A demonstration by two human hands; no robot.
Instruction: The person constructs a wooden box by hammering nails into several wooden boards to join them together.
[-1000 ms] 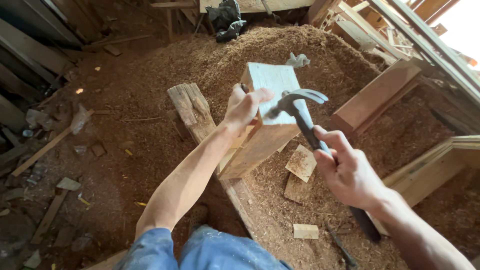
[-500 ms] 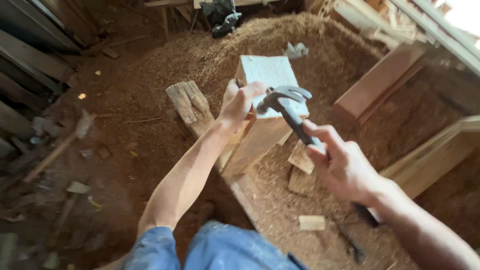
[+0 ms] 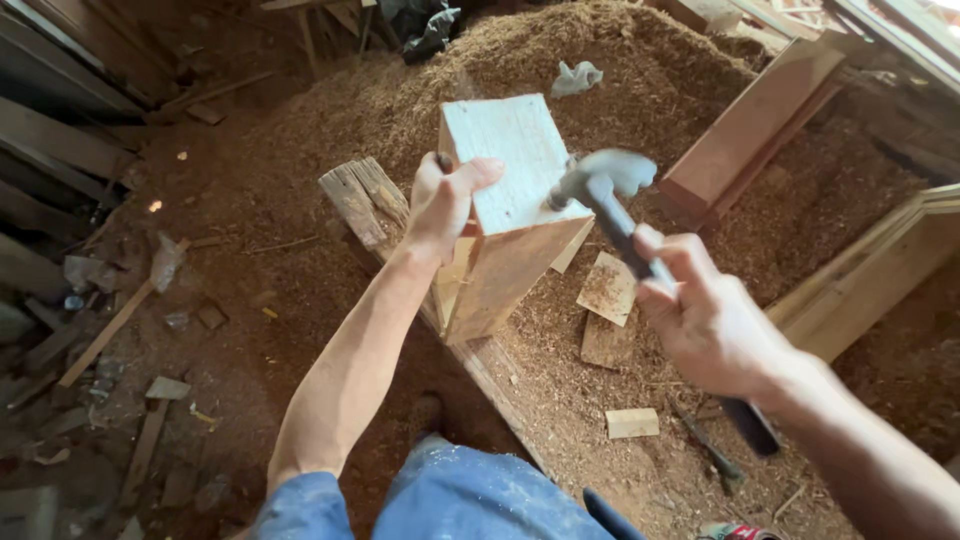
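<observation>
Left hand point(image 3: 445, 205) is wrapped around the upper left edge of a pale wooden block point(image 3: 510, 215), thumb lying across its top face, fingers behind it. The block stands tilted on a long weathered plank point(image 3: 365, 205) that runs diagonally from upper left down toward the person's knees. Top face of the block is lighter and whitish; the side faces are warmer tan.

Right hand point(image 3: 705, 320) is closed tight around the dark handle of a claw hammer point(image 3: 610, 185). Hammer head is at the right edge of the block's top face, touching or just off it (motion blur, cannot tell which). Handle end sticks out below the hand, lower right.

Around it: a big sawdust pile point(image 3: 600, 50) behind the block, a crumpled grey rag point(image 3: 577, 77) on it. Flat wood offcuts point(image 3: 607, 290) lie just right of the block's base, a smaller one point(image 3: 632, 423) nearer the person. Reddish boards point(image 3: 740, 140) lean at right. Scrap sticks and debris point(image 3: 110, 330) are scattered over the dirt floor at left. Blue jeans point(image 3: 440, 500) show at the bottom edge.
</observation>
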